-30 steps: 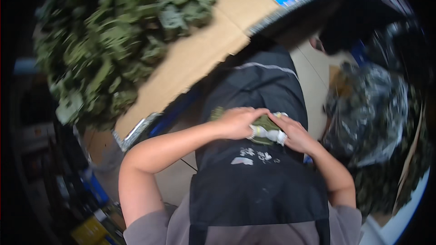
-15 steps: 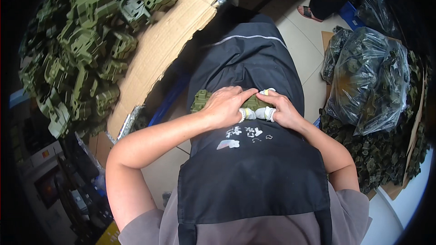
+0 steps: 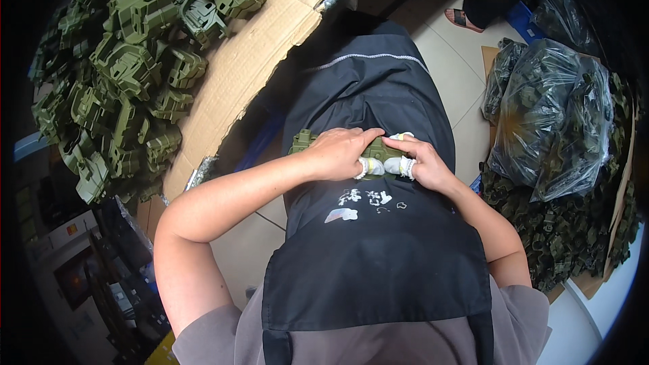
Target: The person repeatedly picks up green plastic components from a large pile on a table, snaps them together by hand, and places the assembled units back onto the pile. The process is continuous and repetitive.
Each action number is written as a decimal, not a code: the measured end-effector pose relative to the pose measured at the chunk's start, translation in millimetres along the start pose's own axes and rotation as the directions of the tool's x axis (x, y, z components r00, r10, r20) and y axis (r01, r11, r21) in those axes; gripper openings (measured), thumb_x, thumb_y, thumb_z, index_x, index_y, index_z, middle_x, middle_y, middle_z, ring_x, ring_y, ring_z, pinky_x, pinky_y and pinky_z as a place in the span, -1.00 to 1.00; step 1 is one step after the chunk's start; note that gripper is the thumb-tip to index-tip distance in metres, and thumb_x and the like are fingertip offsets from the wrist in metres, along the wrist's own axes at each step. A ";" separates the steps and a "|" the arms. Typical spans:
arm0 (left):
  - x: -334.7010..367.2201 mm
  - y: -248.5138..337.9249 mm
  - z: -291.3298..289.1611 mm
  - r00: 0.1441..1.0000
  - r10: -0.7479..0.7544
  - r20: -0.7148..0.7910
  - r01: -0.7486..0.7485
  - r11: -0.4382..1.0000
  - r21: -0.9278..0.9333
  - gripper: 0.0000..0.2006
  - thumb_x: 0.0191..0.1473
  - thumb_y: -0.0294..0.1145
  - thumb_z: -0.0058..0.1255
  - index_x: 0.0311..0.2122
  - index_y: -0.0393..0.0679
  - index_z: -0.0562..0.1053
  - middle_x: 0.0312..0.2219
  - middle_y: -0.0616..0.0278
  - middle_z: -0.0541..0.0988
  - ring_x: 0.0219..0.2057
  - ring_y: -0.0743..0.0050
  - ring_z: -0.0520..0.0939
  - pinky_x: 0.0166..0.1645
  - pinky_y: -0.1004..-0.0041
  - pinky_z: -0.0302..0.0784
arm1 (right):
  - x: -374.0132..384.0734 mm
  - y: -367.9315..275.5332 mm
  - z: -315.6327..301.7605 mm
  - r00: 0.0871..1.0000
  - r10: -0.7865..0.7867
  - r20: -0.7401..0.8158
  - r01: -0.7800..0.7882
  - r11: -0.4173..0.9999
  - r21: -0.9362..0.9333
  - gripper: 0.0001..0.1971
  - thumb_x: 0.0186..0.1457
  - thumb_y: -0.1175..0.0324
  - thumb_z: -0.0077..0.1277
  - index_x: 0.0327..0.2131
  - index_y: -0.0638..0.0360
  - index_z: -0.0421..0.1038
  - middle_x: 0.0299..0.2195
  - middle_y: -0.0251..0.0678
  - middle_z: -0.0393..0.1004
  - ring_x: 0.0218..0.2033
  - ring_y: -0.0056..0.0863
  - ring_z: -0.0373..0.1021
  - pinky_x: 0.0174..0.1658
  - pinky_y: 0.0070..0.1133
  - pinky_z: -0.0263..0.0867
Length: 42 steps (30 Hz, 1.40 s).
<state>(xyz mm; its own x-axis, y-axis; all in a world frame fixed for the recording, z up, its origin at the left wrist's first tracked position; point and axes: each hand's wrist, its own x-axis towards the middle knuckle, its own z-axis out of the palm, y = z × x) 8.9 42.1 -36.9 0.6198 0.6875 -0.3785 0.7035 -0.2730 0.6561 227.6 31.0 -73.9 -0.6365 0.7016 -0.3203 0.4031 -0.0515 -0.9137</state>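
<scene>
An olive-green moulded plastic part (image 3: 303,139) rests across my lap on the dark apron (image 3: 378,257). My left hand (image 3: 338,153) lies over its middle, fingers bent around it, with a white finger cover on the thumb. At its right end my right hand (image 3: 427,164) grips it, white covers on thumb and a finger. Both thumbs press near each other on the near side, and the index fingertips almost meet on top. Much of the part is hidden under my hands.
A heap of similar green plastic parts (image 3: 128,67) lies on cardboard (image 3: 236,88) at the left. On the right, a clear plastic bag (image 3: 541,115) sits over a box of dark green pieces (image 3: 561,230). Another person's sandalled foot (image 3: 464,20) stands on the tiled floor at the back.
Both hands stay on the green part with nearly the same grip. The view has shifted very slightly; nothing was taken up or let go.
</scene>
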 end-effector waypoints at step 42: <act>-16.5 -3.9 -17.5 0.990 -0.078 0.116 0.088 0.992 -0.090 -0.35 -0.13 -0.52 -0.14 0.18 -0.17 0.07 -0.12 -0.10 0.43 -0.05 0.00 0.43 0.19 0.20 0.12 | 8.8 -46.7 -7.6 0.995 -0.095 -0.011 0.090 0.971 -0.221 -0.48 -0.07 0.47 0.01 0.05 0.21 0.24 -0.23 -0.10 0.36 -0.19 -0.19 0.33 -0.11 -0.48 0.23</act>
<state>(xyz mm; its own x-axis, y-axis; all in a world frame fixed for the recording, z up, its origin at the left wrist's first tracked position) -10.2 43.6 -21.7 0.5993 0.6238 -0.5017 0.7215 -0.1495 0.6761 208.1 45.0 -32.2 -0.6643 0.7114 -0.2294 0.4797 0.1703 -0.8608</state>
